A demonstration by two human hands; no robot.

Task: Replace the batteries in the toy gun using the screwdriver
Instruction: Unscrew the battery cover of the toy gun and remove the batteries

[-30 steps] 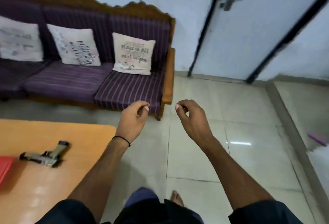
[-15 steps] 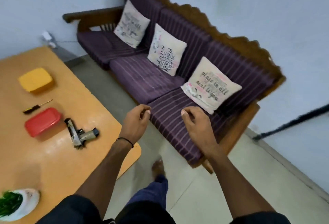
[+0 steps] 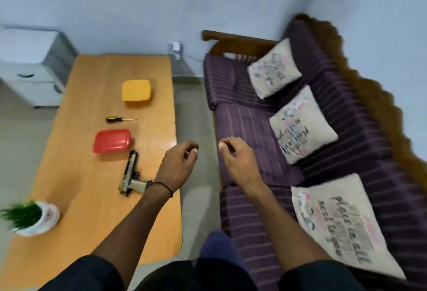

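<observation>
A tan and black toy gun (image 3: pixel 132 175) lies flat on the orange wooden table (image 3: pixel 80 175), its barrel toward a red lidded box (image 3: pixel 112 140). Beyond the box lies a screwdriver (image 3: pixel 120 119) with a black and yellow handle, and farther back a yellow lidded box (image 3: pixel 136 90). My left hand (image 3: pixel 179 166) hangs in the air over the table's right edge, just right of the gun, fingers loosely curled and holding nothing. My right hand (image 3: pixel 236 159) hovers above the gap between table and sofa, also loosely curled and empty.
A purple striped sofa (image 3: pixel 254 129) with three printed cushions runs along the right, a narrow strip of floor between it and the table. A small potted plant (image 3: pixel 32 218) stands on the table's near left. A white drawer cabinet (image 3: pixel 32 69) is at the far left.
The view has swung left: door and floor left the frame, and the whole table with gun, boxes and screwdriver came into view. Both hands kept their loose curled pose in front of me.
</observation>
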